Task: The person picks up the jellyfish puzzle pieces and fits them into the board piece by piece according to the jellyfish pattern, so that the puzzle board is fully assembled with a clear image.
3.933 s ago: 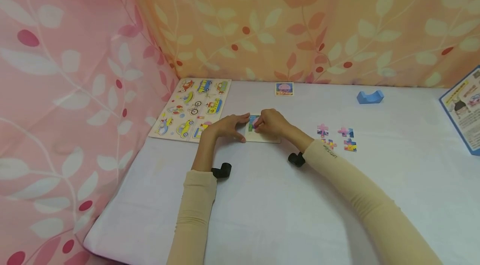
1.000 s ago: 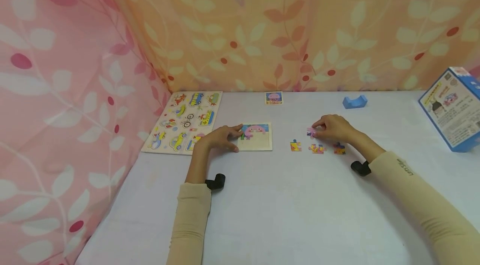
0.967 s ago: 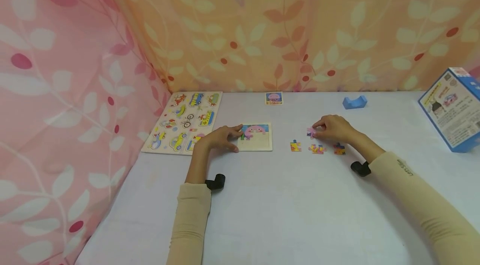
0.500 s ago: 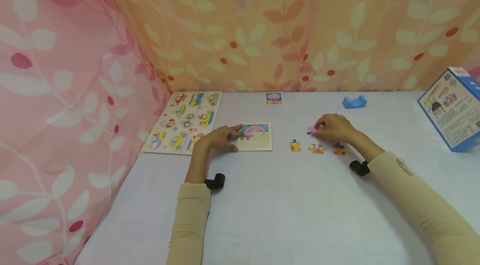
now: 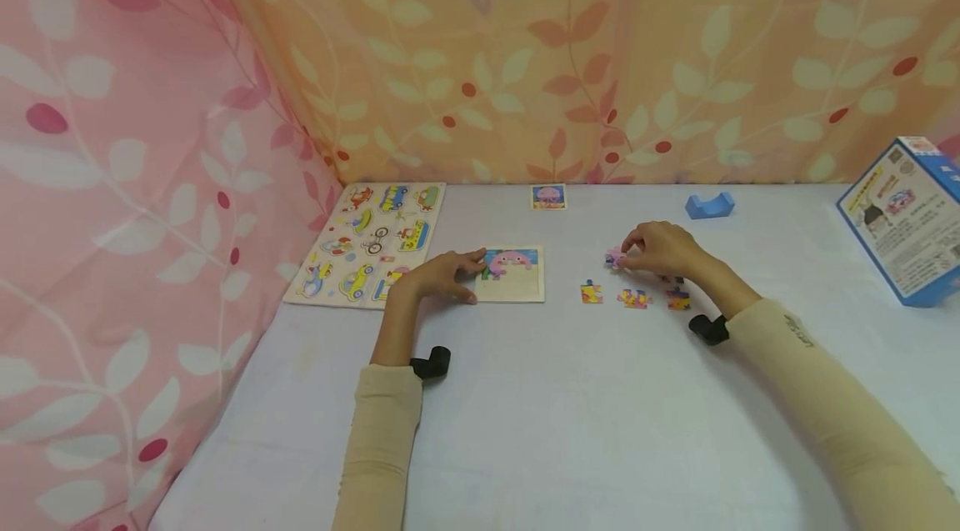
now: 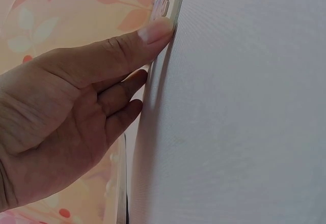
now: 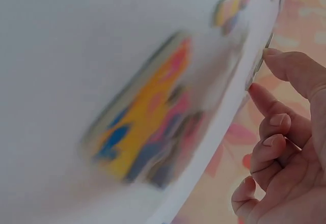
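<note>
The right hand (image 5: 663, 252) pinches a pink and purple jigsaw piece (image 5: 613, 257) between thumb and index finger. In the right wrist view this piece (image 7: 259, 63) appears edge-on. Below it in the head view lie a yellow jigsaw piece (image 5: 592, 293), a pink-yellow one (image 5: 635, 298) and a darker one (image 5: 678, 299). The left hand (image 5: 442, 277) rests at the left side of a square puzzle tray (image 5: 517, 291), its thumb and index finger touching the edge. A pink cartoon figure fills the tray's upper part; bare board shows below. From the left wrist, the thumb (image 6: 158, 29) lies along the tray's edge.
A vehicle puzzle board (image 5: 367, 243) lies at the left, partly behind the left hand. Toward the back are a small picture card (image 5: 548, 197) and a blue cradle-shaped block (image 5: 710, 205). A blue-and-white box (image 5: 900, 218) stands at the right. Curtains border the white table.
Since 3.9 seconds ago the right hand has gone from the tray to the loose pieces. In the last half second it has shifted slightly left and back with the jigsaw piece. The left hand stays.
</note>
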Demonstrator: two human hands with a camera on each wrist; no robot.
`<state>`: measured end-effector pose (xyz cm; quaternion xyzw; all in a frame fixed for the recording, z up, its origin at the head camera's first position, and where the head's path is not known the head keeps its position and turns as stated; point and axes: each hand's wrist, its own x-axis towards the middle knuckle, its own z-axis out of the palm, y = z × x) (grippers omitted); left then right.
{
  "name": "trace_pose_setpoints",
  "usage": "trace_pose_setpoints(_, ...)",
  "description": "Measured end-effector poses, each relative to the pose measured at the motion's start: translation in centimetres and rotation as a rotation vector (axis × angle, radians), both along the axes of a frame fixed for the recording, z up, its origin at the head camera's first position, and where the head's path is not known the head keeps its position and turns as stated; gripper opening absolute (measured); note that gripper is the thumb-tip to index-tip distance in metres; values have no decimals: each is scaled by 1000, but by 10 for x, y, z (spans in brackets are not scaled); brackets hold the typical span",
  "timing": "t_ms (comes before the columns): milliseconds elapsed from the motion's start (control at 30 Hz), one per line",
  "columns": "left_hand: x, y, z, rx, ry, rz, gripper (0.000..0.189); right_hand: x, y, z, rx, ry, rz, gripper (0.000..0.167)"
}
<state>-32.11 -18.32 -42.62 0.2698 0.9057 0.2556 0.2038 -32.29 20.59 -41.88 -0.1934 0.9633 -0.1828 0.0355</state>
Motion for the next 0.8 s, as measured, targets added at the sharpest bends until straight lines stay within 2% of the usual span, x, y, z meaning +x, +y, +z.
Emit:
trace_pose_setpoints(167, 0, 1, 2, 0, -6, -7, 66, -2, -21, 3, -32, 32, 39, 30)
trace_pose_setpoints(367, 1, -1, 5, -4, -11, -5, 65, -6, -62, 5, -77, 26, 78, 29)
trace_pose_setpoints(533, 0, -3, 6, -27, 10, 17, 63, -13, -99, 1, -120, 34, 146, 28)
trace_pose_setpoints(800, -1, -2, 3, 6, -12, -1, 64, -6, -142, -2, -40, 77, 212, 27)
